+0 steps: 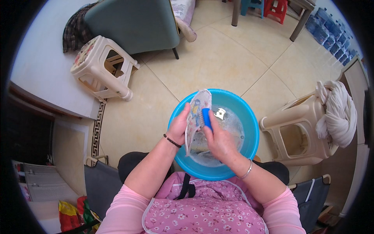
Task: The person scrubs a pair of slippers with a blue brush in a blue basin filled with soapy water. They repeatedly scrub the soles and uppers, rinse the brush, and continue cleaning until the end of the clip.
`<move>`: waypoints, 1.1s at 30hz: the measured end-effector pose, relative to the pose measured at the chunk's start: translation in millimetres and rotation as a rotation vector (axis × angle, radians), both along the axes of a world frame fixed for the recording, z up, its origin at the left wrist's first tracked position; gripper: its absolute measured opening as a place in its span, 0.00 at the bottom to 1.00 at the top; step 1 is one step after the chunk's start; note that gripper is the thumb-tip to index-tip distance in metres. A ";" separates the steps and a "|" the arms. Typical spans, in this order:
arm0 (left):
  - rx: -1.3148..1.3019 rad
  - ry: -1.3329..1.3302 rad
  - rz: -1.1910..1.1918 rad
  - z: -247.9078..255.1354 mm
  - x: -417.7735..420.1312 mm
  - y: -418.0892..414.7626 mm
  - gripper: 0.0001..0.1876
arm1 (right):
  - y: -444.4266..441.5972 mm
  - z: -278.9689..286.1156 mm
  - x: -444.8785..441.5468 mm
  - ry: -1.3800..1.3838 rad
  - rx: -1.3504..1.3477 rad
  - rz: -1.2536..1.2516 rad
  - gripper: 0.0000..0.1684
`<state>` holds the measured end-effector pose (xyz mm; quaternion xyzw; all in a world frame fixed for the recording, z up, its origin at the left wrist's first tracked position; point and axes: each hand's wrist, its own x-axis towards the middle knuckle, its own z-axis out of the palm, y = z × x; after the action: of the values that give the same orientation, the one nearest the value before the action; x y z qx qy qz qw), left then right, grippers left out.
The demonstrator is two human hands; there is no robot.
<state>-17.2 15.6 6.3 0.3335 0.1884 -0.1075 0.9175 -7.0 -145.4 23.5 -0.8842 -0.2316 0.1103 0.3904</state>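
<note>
A blue plastic basin (253, 128) with soapy water stands on the floor before me. Over its left part, my left hand (178, 124) holds a flat, light-coloured piece (195, 112) with a printed pattern, perhaps an insole or a cloth, tilted nearly upright. My right hand (220, 140) grips a blue-backed scrubbing brush (207, 118), whose bristles face the patterned side and appear to touch it. Foam and something yellowish lie in the water, too unclear to name. The fingers of my left hand behind the piece are hidden.
A beige plastic stool (117, 74) stands at upper left, near a grey-green chair or sofa (137, 26). To the right, another beige stool (295, 140) bears a twisted white cloth (337, 114). Several water bottles (330, 35) line the far wall.
</note>
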 end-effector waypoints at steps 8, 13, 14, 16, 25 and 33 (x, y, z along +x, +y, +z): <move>0.070 0.054 -0.133 2.5 -3.1 -6.7 0.26 | -6.5 -13.6 46.5 0.004 -0.013 -0.148 0.33; -0.155 0.079 -0.137 -22.4 2.7 11.7 0.27 | 2.7 12.0 5.6 0.053 -0.078 0.043 0.33; -0.153 0.140 -0.053 -26.1 7.3 12.2 0.25 | 3.6 4.7 -7.5 0.051 -0.074 0.116 0.33; -0.091 0.180 -0.035 -26.6 7.1 9.8 0.25 | 8.7 3.4 -19.5 0.149 -0.155 0.180 0.33; -0.088 -0.108 -0.172 -3.7 -2.7 -0.5 0.26 | 1.0 -9.6 21.6 0.076 -0.057 -0.057 0.33; 0.050 -0.214 -0.263 7.9 -6.6 -4.3 0.51 | -2.3 13.5 31.4 0.057 -0.082 -0.066 0.32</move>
<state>-23.8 11.3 14.2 0.3877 0.0470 -0.1855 0.9017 24.4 -147.8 37.1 -0.9031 -0.1866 0.1318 0.3637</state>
